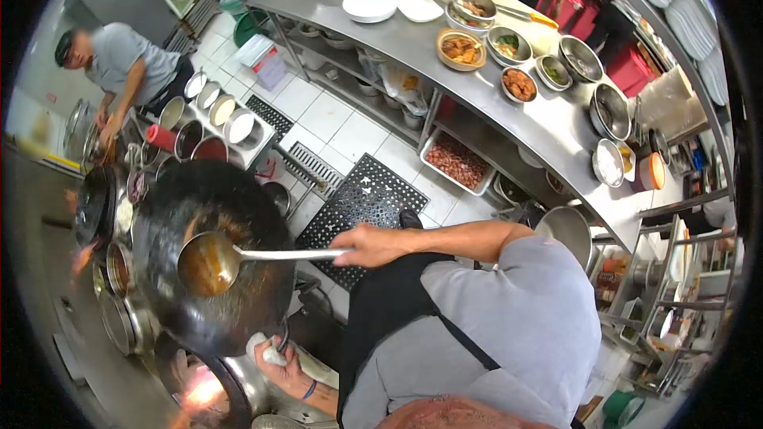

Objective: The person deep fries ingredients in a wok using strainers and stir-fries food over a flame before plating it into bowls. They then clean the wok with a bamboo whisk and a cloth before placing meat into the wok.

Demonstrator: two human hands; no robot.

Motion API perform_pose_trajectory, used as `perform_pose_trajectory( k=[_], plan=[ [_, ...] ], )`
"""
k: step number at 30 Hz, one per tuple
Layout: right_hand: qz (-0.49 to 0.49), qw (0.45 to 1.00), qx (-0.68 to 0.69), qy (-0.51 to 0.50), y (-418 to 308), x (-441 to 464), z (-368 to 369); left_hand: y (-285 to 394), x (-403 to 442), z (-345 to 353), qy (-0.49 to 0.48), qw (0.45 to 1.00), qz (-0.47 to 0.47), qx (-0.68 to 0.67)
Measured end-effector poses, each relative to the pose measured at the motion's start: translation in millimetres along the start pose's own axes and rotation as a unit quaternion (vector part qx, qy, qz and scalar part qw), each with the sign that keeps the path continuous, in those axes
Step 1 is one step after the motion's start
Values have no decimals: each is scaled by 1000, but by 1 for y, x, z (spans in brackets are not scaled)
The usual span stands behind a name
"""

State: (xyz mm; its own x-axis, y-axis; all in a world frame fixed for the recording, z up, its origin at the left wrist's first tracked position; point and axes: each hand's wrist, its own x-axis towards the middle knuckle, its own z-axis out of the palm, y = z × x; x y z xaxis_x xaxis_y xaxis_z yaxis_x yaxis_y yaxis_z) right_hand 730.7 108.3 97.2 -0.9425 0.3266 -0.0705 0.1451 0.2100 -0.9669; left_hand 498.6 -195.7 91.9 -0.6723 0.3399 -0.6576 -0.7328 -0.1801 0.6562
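My right hand [367,245] is closed around the long handle of a ladle [208,264]. The ladle's bowl holds brown liquid and is over the inside of a large blackened wok [262,302]. Some brown sauce glistens on the wok's inner surface behind the ladle. Below, my left hand [288,372] grips the wok's handle [284,335] with a white cloth [269,349] bunched in the grasp. The wok is tilted, and lifted beside a burner with a bright flame [203,389].
Containers of sauces and seasonings [238,125] stand beyond the wok. A co-worker [135,59] works at the far left stove. Bowls of food [461,49] line a steel counter [548,131]; a tub of chopped meat [457,160] sits beneath. A perforated black mat [362,199] covers floor tiles.
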Motion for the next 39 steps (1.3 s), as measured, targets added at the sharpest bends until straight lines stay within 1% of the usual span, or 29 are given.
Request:
perform_pose_trajectory(
  k=[1,3,4,6,7,9,11,12,13,14,15,16,17,18,19,20,21,22,24,25,26,28,29,31,32,33,35,37,39],
  plan=[
    [3,1000,10,-20,-15,11,11,5,-8,-19,12,1000,14,-21],
    [-89,995,2,-40,2,44,44,14,-28,-49,36,997,41,-60],
    [-57,996,18,-71,-24,52,48,12,-22,-80,58,993,81,-68],
    [-111,989,17,-94,-28,86,71,-1,-10,-143,115,976,163,-87],
    [-138,984,19,-110,-33,107,85,1,-17,-152,139,972,156,-110],
    [-282,954,3,-105,-54,159,111,8,-31,-158,181,961,139,-155],
    [-188,949,30,-251,-131,192,111,14,-40,-153,216,952,140,-169],
    [-186,914,189,-306,-155,199,125,16,-41,-158,214,944,147,-202],
    [-174,852,343,-356,-172,206,140,18,-44,-160,214,935,158,-236],
    [-166,829,365,-391,-183,212,155,24,-53,-133,217,909,200,-296],
    [-113,834,366,-398,-181,217,170,27,-46,-145,233,896,207,-317],
    [-59,832,360,-418,-173,221,184,8,-41,-146,261,893,351,-104],
    [-4,824,347,-448,-167,225,200,-8,-40,-141,323,812,479,84],
    [-19,879,272,-392,-170,231,207,0,-29,-158,261,873,392,-129],
    [25,932,194,-304,-174,241,214,6,-19,-174,231,852,295,-366],
    [-1,930,200,-309,-177,263,221,10,-7,-178,217,848,257,-410],
    [-32,938,118,-325,-188,291,226,19,8,-172,214,852,260,-401],
    [-76,940,149,-299,-194,314,245,32,22,-167,215,855,264,-391],
    [-115,934,93,-324,-208,377,273,59,50,-160,220,855,276,-381],
    [-129,942,58,-303,-217,407,288,76,63,-152,265,835,276,-396],
    [-146,946,58,-284,-219,443,310,85,80,-158,241,833,293,-404],
    [-192,937,-16,-292,-220,535,359,106,106,-159,234,828,290,-419],
    [-210,938,-37,-274,-222,572,389,128,109,-141,274,801,274,-456],
    [-228,938,-102,-239,-225,640,440,122,143,-174,253,822,225,-458],
    [-257,934,-149,-200,-223,687,487,122,146,-167,253,816,228,-467],
    [-228,923,-200,-238,-234,698,497,125,146,-160,243,818,232,-467],
    [-199,930,-198,-236,-243,712,521,130,148,-152,240,815,241,-470],
    [-95,937,-108,-318,-236,755,555,129,149,-151,260,805,247,-473],
    [43,888,56,-454,-252,776,548,127,149,-150,264,810,247,-462]
  ],
)
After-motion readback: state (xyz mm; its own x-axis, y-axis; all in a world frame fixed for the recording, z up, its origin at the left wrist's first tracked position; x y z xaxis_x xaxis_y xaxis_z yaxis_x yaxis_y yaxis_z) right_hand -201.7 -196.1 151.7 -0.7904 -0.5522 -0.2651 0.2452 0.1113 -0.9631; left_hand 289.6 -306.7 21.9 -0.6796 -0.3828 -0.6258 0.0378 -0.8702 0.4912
